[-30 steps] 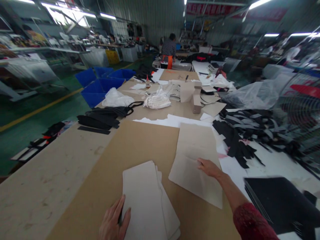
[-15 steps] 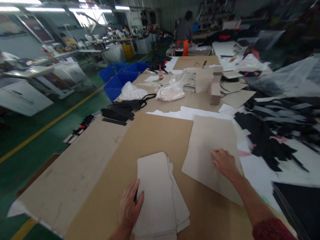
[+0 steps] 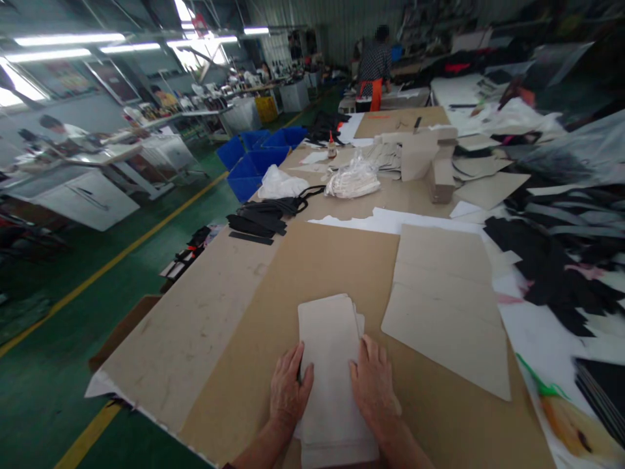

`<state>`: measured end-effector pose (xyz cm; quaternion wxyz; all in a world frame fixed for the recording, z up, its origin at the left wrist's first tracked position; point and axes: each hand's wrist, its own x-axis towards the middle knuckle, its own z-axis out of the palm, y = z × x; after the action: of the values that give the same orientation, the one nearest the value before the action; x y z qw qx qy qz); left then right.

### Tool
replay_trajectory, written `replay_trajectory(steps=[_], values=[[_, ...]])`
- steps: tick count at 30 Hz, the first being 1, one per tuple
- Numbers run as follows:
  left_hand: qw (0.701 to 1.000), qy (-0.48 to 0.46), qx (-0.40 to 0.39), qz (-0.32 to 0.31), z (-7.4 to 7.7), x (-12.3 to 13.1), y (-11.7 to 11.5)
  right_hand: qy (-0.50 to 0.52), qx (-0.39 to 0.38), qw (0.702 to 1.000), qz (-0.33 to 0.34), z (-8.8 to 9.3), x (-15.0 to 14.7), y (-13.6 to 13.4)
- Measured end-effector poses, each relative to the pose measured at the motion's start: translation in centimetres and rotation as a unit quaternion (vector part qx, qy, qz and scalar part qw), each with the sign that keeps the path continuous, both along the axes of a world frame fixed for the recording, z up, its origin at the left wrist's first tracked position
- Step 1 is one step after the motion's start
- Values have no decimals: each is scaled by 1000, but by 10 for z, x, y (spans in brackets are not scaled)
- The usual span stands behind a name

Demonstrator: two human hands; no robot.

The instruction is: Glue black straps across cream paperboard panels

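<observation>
A stack of pale grey cut sheets (image 3: 328, 339) lies on a brown cardboard board (image 3: 312, 273) near the table's front edge. My left hand (image 3: 289, 392) rests flat against the stack's left edge, fingers stretched out. My right hand (image 3: 374, 385) lies flat on the stack's right side, fingers together and extended. Neither hand grips anything. To the right of the stack lies a large creased grey sheet (image 3: 446, 306), free of my hands.
Black fabric pieces (image 3: 551, 260) are heaped at the right, black straps (image 3: 263, 218) at the left, and white bags (image 3: 352, 182) and folded grey boxes (image 3: 430, 159) further back. Blue bins (image 3: 254, 159) stand by the table. A person in an orange apron (image 3: 374, 68) works at the far end.
My right hand left the large grey sheet and came back onto the stack's right side. The view has swung left and the stack now sits between both hands.
</observation>
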<state>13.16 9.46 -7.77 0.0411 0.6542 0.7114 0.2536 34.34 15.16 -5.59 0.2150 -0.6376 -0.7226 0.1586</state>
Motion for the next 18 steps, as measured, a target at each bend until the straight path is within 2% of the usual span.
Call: replay_trajectory(steps=[3, 5, 8, 10, 12, 14, 16, 18], values=[[1000, 1, 5, -3, 2, 0, 0, 77, 51, 995, -29, -1, -5, -13], [1000, -1, 1, -6, 3, 0, 0, 161, 53, 985, -41, 1, -11, -19], [1000, -9, -3, -9, 3, -2, -1, 253, -28, 966, -38, 9, -17, -24], [1000, -11, 3, -14, 2, -4, 0, 281, -91, 954, -39, 19, -7, -19], [1000, -10, 10, -19, -1, -6, 1, 306, -135, 942, -31, 31, 20, -4], [1000, -5, 11, -20, -4, -8, 4, 297, -173, 939, 17, 44, 64, 17], [1000, 2, 11, -20, -6, -8, 6, 206, -196, 954, 98, 52, 117, 38], [1000, 13, 15, -22, -6, -7, 8, 155, -205, 960, 111, 53, 165, 58]])
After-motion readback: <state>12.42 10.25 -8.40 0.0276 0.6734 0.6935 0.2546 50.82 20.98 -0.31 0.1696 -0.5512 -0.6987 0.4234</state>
